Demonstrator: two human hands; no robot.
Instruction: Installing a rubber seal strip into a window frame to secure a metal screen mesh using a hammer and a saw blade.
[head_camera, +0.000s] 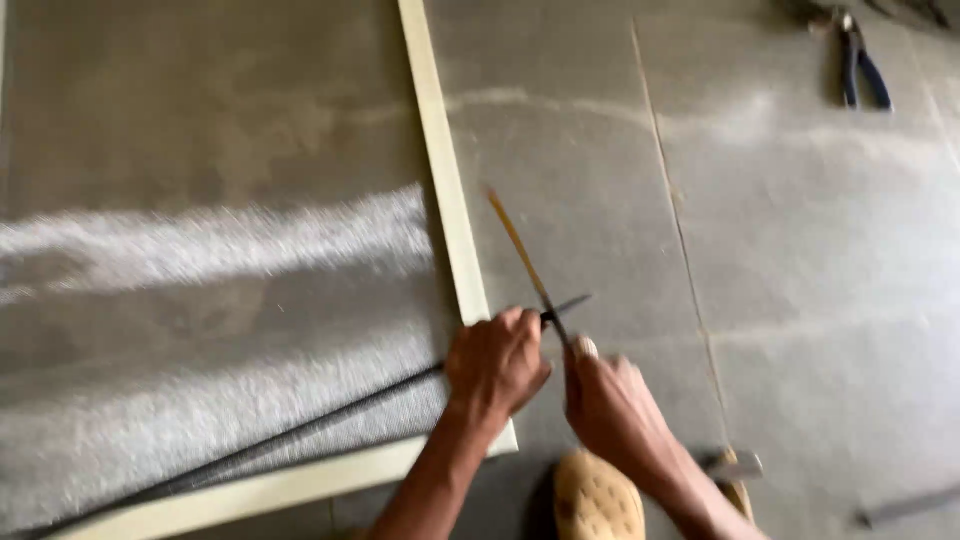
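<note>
Grey concrete floor (800, 250) with thin seams – pale streaks of light, blue-handled pliers (860, 65) lying far off

Workshop: concrete floor (820, 250), pliers (862, 68), mesh frame (445, 190)

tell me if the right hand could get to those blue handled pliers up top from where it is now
Probably not without shifting. The right hand grips a thin blade near the frame corner, while the pliers lie far off across bare floor. Nothing blocks the way.

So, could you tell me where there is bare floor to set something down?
Bare floor lies between the cream frame and the pliers. It is crowded near the left hand, right hand and sandal.
</note>
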